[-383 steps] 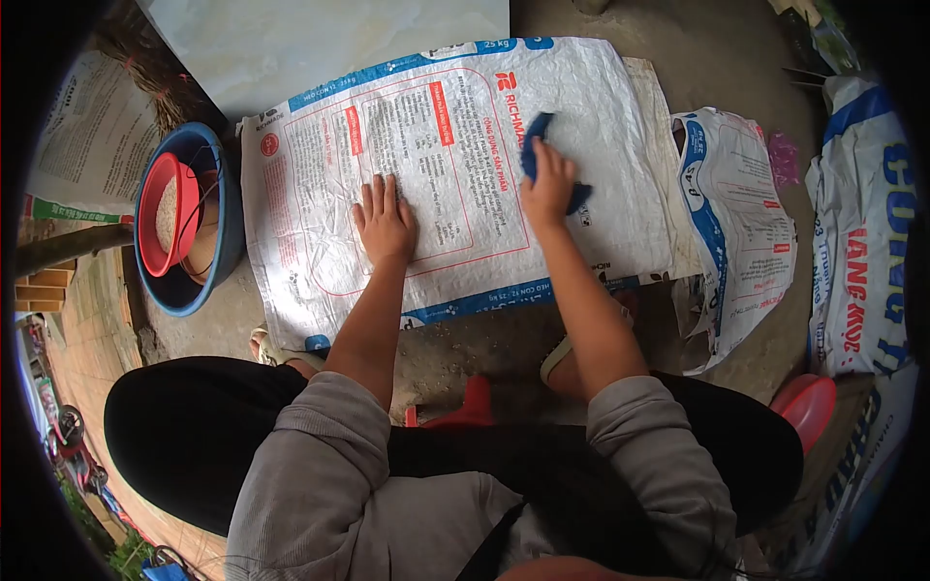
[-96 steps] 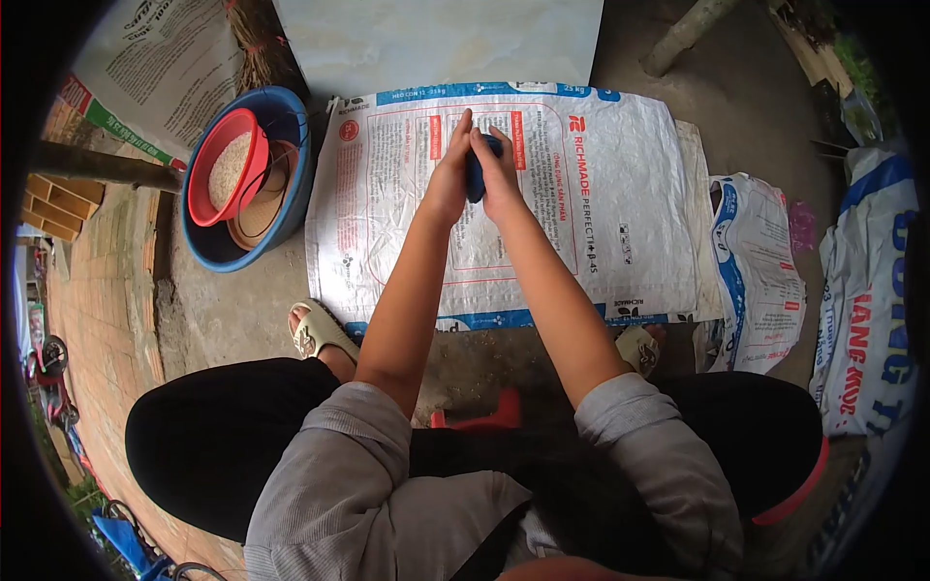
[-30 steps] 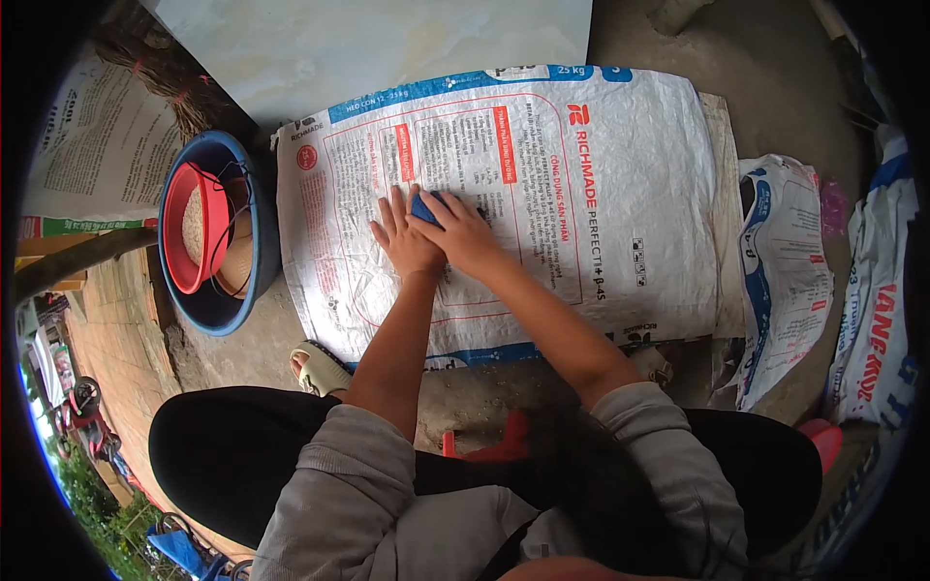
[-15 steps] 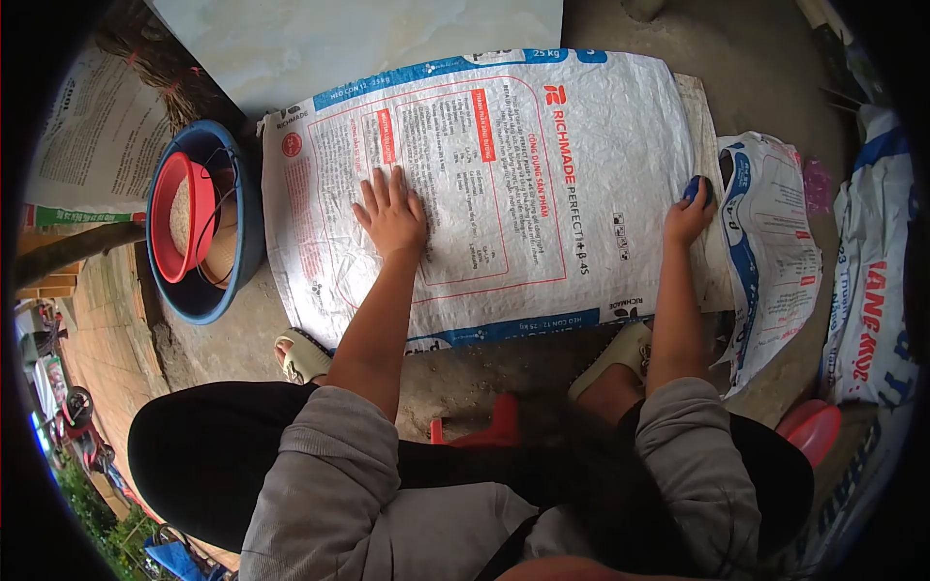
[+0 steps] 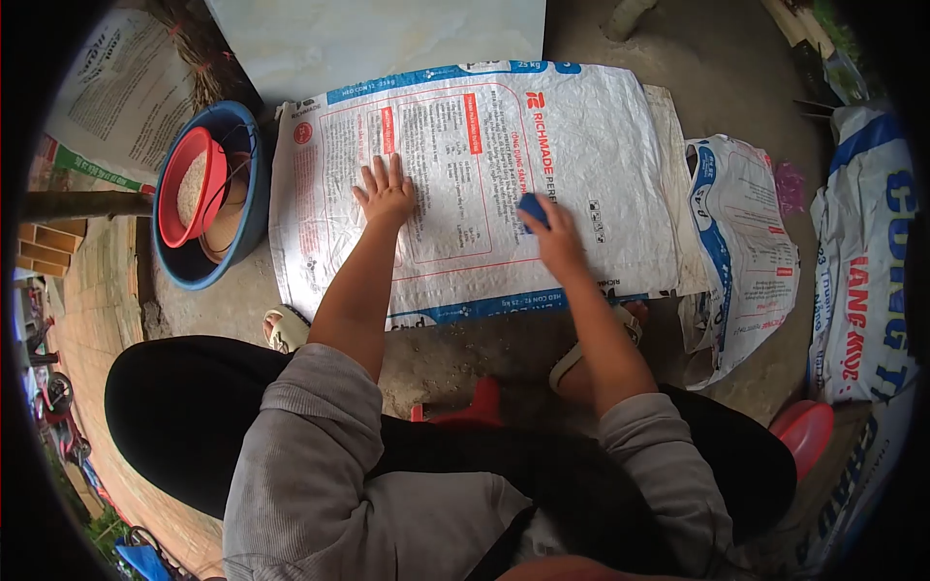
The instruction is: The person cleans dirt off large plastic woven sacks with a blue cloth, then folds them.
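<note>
A white woven feed sack (image 5: 620, 126) with red and blue print lies flat on the ground in front of me. My left hand (image 5: 386, 197) rests on its printed middle-left part, palm down with the fingers spread. In my right hand (image 5: 559, 237) is a small dark blue block (image 5: 532, 209), pressed on the sack beside the red lettering. Its exact kind is not clear, and the fingers cover part of it. Beneath the sack's right edge shows the border of another pale sack (image 5: 670, 145).
Left of the sack stands a blue basin (image 5: 254, 208) holding a red bowl (image 5: 214, 184) of pale grains. A crumpled sack (image 5: 751, 242) and large printed bags (image 5: 862, 281) lie to the right. A pale board (image 5: 387, 44) lies beyond. Near my feet is a red plastic object (image 5: 475, 407).
My right hand has moved left with the blue block, from the sack's right edge to its middle. My left hand stays spread on the sack. The view has shifted slightly.
</note>
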### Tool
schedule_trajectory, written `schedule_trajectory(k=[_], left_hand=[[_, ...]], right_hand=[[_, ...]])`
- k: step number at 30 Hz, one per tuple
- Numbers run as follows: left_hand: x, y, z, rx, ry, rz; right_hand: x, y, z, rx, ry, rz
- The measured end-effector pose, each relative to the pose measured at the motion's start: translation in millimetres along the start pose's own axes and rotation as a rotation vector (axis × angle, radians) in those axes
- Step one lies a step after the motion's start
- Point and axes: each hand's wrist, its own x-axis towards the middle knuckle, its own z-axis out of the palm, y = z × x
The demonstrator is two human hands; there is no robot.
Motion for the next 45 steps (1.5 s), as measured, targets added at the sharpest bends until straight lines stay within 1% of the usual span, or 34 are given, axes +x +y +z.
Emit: schedule_trajectory(k=[2,3,4,5,6,8,10,11,12,13,14,16,17,18,19,21,23,24,26,28,30,31,32,33,34,36,37,38,40,41,42,43,44,45], left_hand=[[4,-6,-14,-0.006,-0.018,0.016],[4,-8,-28,0.004,-0.119,0.056],[5,-11,-37,0.014,-0.224,0.097],[12,-17,-36,0.027,-0.243,0.123],[15,-19,-39,0.019,-0.232,0.116],[16,-22,-47,-0.004,-0.306,0.164],[17,-30,-40,-0.022,-0.286,0.186],[20,-35,-32,-0.036,-0.263,0.224],[21,-40,-29,-0.049,-0.239,0.261],[17,-40,-31,-0.087,-0.228,0.264],[12,-40,-34,-0.085,-0.223,0.260],[2,-37,-43,-0.120,-0.241,0.266],[-3,-33,-47,-0.167,-0.237,0.262],[-2,-33,-41,-0.246,-0.216,0.287],[-7,-29,-40,-0.322,-0.192,0.312],[-19,-17,-40,-0.507,-0.186,0.376],[-38,0,-54,-0.747,-0.235,0.419],[-52,9,-64,-0.878,-0.273,0.420],[-65,20,-71,-1.056,-0.381,0.386],[-78,25,-90,-1.141,-0.401,0.365],[-88,20,-120,-1.390,-0.576,0.020],[-79,8,-111,-1.608,-0.540,0.077],[-62,-1,-101,-1.828,-0.259,-0.010],[-44,-27,-96,-1.801,-0.157,-0.039],[-32,-61,-97,-1.768,-0.061,-0.066],[-31,-114,-111,-1.773,-0.029,-0.052],[-43,-133,-127,-1.636,0.053,-0.154],[-56,-152,-141,-1.496,0.128,-0.253],[-36,-236,-103,-1.157,0.211,-0.263],[-32,-272,-86,-0.892,0.193,-0.253],[-33,-292,-74,-0.627,0.171,-0.237],[-47,-280,-82,-0.629,0.158,-0.239],[-72,-255,-106,-0.515,0.121,-0.534],[-88,-232,-119,-0.388,0.085,-0.822]], right_hand=[[-31,68,-34,-0.125,0.179,0.323],[-59,117,-33,-0.199,0.314,0.433],[-86,163,-33,-0.243,0.361,0.623],[-90,162,-40,-0.300,0.402,0.976],[-84,147,-48,-0.240,0.457,1.045],[-68,113,-30,-0.302,0.531,0.740],[-35,46,-7,-0.145,0.446,0.477],[-21,8,3,-0.011,0.369,0.312],[-9,-40,1,0.108,0.227,0.240],[-3,-67,17,0.160,0.114,0.075],[-1,-82,29,0.210,0.003,-0.087],[-13,-89,37,0.109,-0.219,-0.164],[-19,-81,34,0.138,-0.108,-0.082],[-23,-71,23,0.084,-0.077,0.090],[-26,-47,21,-0.062,-0.035,0.170],[-23,4,14,-0.223,0.179,0.301],[-2,45,11,-0.237,0.279,0.810],[24,38,0,-0.104,0.383,1.167],[64,20,10,0.208,0.672,1.246],[101,-32,33,0.421,0.605,0.760],[140,-110,67,0.694,0.423,0.482],[152,-166,61,0.903,0.172,0.459],[170,-190,100,1.257,0.104,0.424],[170,-216,99,1.266,0.094,0.421],[170,-243,86,1.190,-0.007,0.297],[170,-278,61,1.026,-0.192,0.054],[166,-277,66,0.932,-0.176,-0.135],[162,-271,60,0.936,-0.174,-0.132],[146,-247,41,0.284,-0.530,-0.324],[131,-227,53,0.160,-0.495,-0.377],[113,-205,63,0.161,-0.508,-0.368],[93,-184,70,0.056,-0.483,-0.475],[75,-172,74,-0.048,-0.454,-0.582],[58,-170,77,-0.045,-0.458,-0.575]])
